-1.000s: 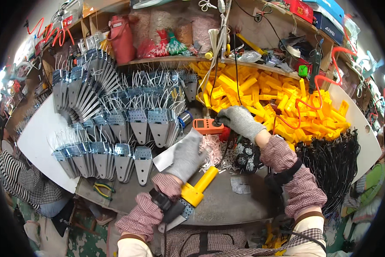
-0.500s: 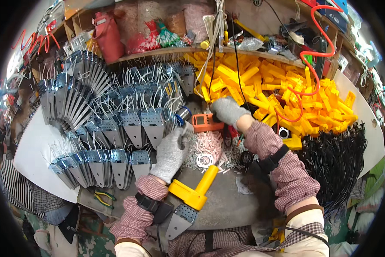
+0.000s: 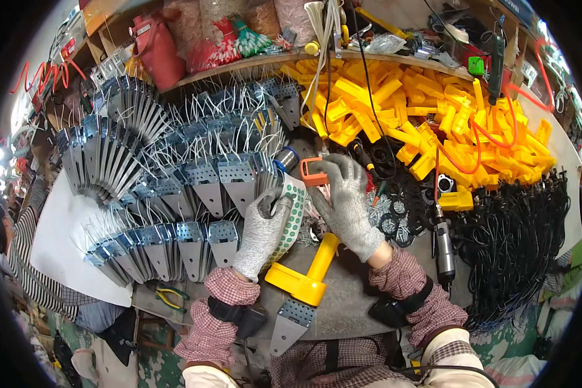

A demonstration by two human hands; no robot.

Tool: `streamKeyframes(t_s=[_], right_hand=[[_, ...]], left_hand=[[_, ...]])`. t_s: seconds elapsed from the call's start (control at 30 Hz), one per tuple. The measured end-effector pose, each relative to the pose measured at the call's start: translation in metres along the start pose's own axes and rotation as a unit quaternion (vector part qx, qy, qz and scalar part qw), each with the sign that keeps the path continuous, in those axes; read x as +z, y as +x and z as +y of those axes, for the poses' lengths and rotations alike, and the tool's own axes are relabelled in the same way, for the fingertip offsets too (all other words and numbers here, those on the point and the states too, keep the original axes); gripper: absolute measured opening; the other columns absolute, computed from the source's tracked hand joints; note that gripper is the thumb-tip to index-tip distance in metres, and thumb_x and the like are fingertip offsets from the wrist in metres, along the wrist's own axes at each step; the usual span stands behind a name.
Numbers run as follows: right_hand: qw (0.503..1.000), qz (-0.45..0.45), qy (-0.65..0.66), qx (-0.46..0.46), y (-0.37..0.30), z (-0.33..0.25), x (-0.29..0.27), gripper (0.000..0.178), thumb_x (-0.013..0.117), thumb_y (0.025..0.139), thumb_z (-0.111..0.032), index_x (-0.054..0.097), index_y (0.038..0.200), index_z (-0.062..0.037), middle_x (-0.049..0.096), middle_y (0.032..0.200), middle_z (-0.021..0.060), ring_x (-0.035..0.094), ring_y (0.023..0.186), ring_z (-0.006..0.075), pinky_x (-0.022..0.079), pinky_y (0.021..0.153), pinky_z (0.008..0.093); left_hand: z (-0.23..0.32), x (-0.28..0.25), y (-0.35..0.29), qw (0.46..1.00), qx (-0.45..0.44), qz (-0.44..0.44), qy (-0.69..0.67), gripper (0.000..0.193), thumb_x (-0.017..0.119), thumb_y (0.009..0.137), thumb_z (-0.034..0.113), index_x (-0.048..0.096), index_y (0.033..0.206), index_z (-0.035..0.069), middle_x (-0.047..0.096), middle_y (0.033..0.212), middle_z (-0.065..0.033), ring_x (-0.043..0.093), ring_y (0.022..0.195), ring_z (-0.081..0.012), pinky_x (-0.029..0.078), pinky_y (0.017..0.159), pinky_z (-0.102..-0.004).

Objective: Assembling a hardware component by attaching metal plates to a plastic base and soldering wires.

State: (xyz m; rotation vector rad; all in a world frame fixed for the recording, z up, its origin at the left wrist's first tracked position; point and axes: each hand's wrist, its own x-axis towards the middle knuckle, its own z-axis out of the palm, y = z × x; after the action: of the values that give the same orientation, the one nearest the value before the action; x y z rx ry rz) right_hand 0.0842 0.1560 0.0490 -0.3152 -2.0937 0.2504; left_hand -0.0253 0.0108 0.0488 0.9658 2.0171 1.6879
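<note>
My left hand [image 3: 263,234], in a grey knit glove, is closed on a pale sheet of green round stickers [image 3: 291,223], which stands up on edge. To its right, my gloved right hand [image 3: 350,210] has its thumb and fingers apart, with nothing visible between them. Its fingertips are beside the sticker sheet and in front of an orange handheld device [image 3: 313,172], which they partly cover. Below both hands lies a yellow plastic handle piece [image 3: 307,281], joined to a grey metal blade with a perforated blue-grey top [image 3: 292,323].
Rows of metal blades with white wires [image 3: 203,184] fill the left. Yellow plastic parts [image 3: 459,132] are heaped at the far right, above a bundle of black cords [image 3: 517,246]. A power screwdriver [image 3: 444,252] hangs beside my right forearm. Pliers [image 3: 171,296] lie at the left edge.
My right hand has come nearer and its fingers have spread. The sticker sheet in my left hand has turned, showing its green dots. The screwdriver now shows at right, and its red cord has shifted.
</note>
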Motion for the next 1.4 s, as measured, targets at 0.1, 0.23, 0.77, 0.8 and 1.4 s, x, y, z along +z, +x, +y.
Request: streamKeyframes(t_s=[0.1, 0.23, 0.77, 0.8, 1.4], right_hand=[[0.998, -0.043, 0.031, -0.04, -0.001, -0.008, 0.002, 0.025, 0.073, 0.085, -0.02, 0.069, 0.108, -0.0113, 0.06, 0.115, 0.0081, 0.052, 0.12, 0.0304, 0.03, 0.11, 0.0492], [0.995, -0.08, 0.027, -0.048, -0.004, -0.002, 0.014, 0.02, 0.074, 0.083, -0.022, 0.071, 0.1, -0.0109, 0.062, 0.106, 0.0075, 0.055, 0.111, 0.0301, 0.035, 0.105, 0.048], [0.918, -0.371, 0.124, 0.055, -0.04, 0.01, 0.026, 0.026, 0.068, 0.086, -0.021, 0.064, 0.098, 0.0022, 0.06, 0.101, 0.0193, 0.064, 0.094, 0.038, 0.052, 0.083, 0.0459], [0.92, -0.374, 0.112, 0.018, -0.046, 0.006, 0.025, 0.026, 0.068, 0.086, -0.021, 0.064, 0.098, 0.0019, 0.06, 0.101, 0.0188, 0.064, 0.093, 0.0375, 0.053, 0.083, 0.0455], [0.84, -0.429, -0.25, -0.22, 0.093, 0.076, 0.024, 0.029, 0.064, 0.086, -0.005, 0.069, 0.114, -0.0134, 0.066, 0.111, 0.0101, 0.063, 0.117, 0.0288, 0.032, 0.116, 0.0548]], left_hand=[[-0.011, 0.004, 0.001, 0.99, 0.103, 0.025, 0.088, 0.023, 0.062, 0.098, 0.012, 0.066, 0.116, -0.002, 0.071, 0.098, -0.0146, 0.068, 0.087, -0.0197, 0.054, 0.078, -0.032], [-0.006, 0.008, 0.002, 0.964, 0.108, 0.015, 0.243, 0.027, 0.059, 0.098, 0.014, 0.065, 0.12, 0.0, 0.071, 0.105, -0.021, 0.07, 0.096, -0.0356, 0.055, 0.084, -0.0396], [0.005, -0.007, -0.096, 0.828, 0.18, -0.03, 0.531, 0.053, 0.055, 0.093, 0.007, 0.045, 0.146, 0.007, 0.052, 0.135, -0.0183, 0.05, 0.125, -0.0366, 0.041, 0.105, -0.0489], [-0.006, -0.015, -0.135, 0.838, 0.203, -0.078, 0.5, 0.053, 0.057, 0.092, 0.01, 0.048, 0.144, 0.008, 0.052, 0.134, -0.0161, 0.049, 0.126, -0.0354, 0.037, 0.107, -0.0497], [-0.063, -0.022, -0.222, 0.819, 0.156, -0.319, 0.45, 0.069, 0.062, 0.095, 0.034, 0.036, 0.148, -0.002, 0.032, 0.155, -0.0278, 0.034, 0.144, -0.0438, 0.025, 0.119, -0.059]])
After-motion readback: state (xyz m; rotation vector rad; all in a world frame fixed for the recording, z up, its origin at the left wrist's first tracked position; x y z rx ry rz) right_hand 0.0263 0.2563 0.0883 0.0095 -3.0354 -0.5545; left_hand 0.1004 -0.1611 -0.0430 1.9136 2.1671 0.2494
